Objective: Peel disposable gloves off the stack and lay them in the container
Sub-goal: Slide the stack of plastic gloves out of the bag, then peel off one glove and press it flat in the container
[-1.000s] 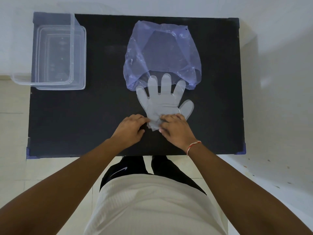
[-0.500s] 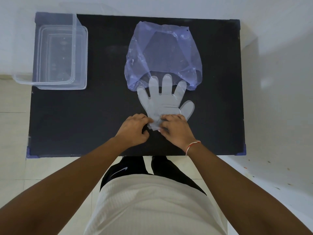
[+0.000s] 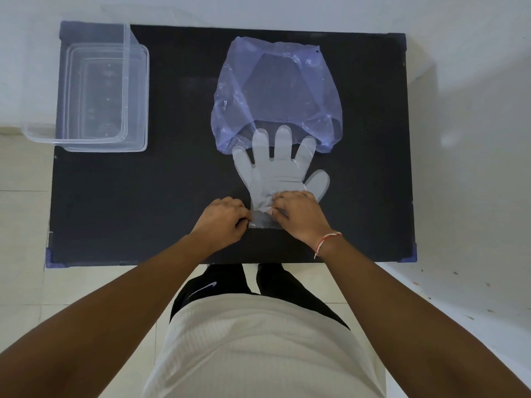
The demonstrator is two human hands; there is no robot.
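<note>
Fingers (image 3: 244, 218) of my left hand (image 3: 222, 221) pinch the cuff of the gloves (image 3: 277, 175) at frame centre; my right hand (image 3: 298, 212) pinches it too; container (image 3: 138, 96) upper left on the bench (image 3: 172, 139).

left hand (image 3: 222, 218) curled, right hand (image 3: 298, 215) apparently pinching, arms extended

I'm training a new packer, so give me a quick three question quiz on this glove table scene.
1. True or false: the clear container already holds a glove.
2. Which end of the glove stack do the left hand and right hand work at: A fingertips, B cuff?
3. What covers the stack's fingertips?

Key: 1 false; 2 B; 3 the blue plastic bag.
</note>
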